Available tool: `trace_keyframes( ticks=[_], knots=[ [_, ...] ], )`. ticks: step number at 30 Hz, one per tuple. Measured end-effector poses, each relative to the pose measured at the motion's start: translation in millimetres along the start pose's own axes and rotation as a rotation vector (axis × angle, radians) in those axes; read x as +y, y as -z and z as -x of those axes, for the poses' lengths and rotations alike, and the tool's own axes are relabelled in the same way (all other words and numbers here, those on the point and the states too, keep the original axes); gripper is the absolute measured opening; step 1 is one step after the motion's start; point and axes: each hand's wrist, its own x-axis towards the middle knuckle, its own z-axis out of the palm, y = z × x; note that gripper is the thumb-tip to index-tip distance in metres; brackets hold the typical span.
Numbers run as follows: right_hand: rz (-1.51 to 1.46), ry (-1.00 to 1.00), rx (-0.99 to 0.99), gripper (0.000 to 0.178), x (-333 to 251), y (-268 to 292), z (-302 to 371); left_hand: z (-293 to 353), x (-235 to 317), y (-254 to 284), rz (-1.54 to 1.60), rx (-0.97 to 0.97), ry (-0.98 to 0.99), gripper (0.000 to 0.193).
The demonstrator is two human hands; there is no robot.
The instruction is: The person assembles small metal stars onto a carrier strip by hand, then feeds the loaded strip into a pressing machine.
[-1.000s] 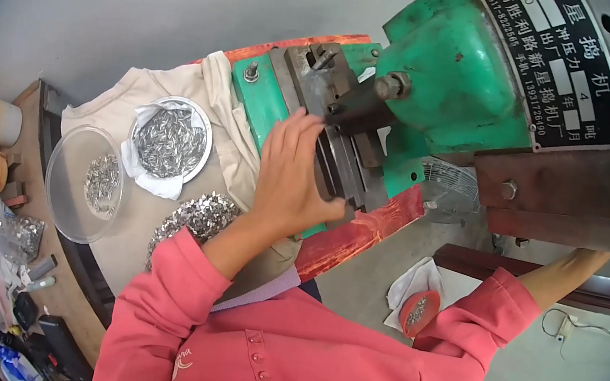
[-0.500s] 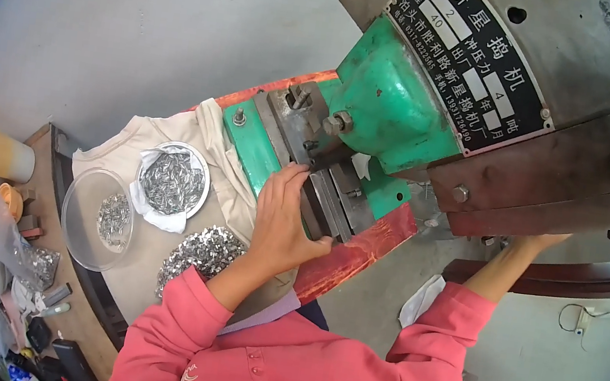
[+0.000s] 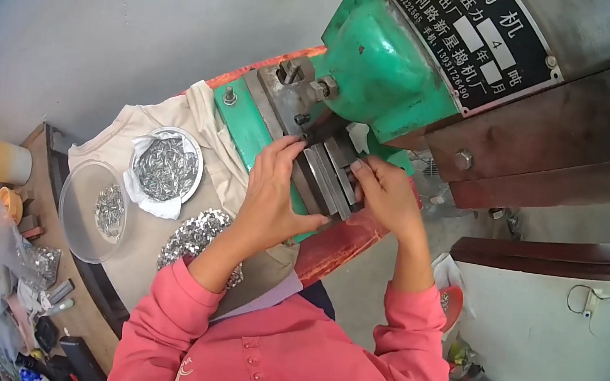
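Now both hands work at the die of a green punch press (image 3: 384,69): the left hand (image 3: 273,194) lies flat along the near side of the grey steel die block (image 3: 327,174), fingers curled over its upper edge, while the right hand (image 3: 386,194), out at the machine's far side half a second ago, has come in and pinches at the block's right edge. Whether a small piece sits between those fingertips cannot be told. In the same stretch the view has closed in on the press, suggesting a part is being set or cleared by hand under the ram. To the left, on a cloth-draped bench (image 3: 150,239), a white bowl of small metal pieces (image 3: 165,167) stands beside a clear plastic tub (image 3: 91,211), with a loose heap of shiny pieces (image 3: 197,238) near the left forearm.
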Motion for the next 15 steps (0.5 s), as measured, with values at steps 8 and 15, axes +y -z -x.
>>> trace_keyframes(
  ticks=[8, 15],
  knots=[
    [-0.539, -0.190, -0.283, 0.025, 3, 10, -11, -6, 3, 3, -0.050, -0.053, 0.050, 0.106],
    [-0.334, -0.243, -0.270, 0.033, -8, 20, -15, -9, 1, 5, -0.054, -0.081, 0.046, 0.107]
  ],
)
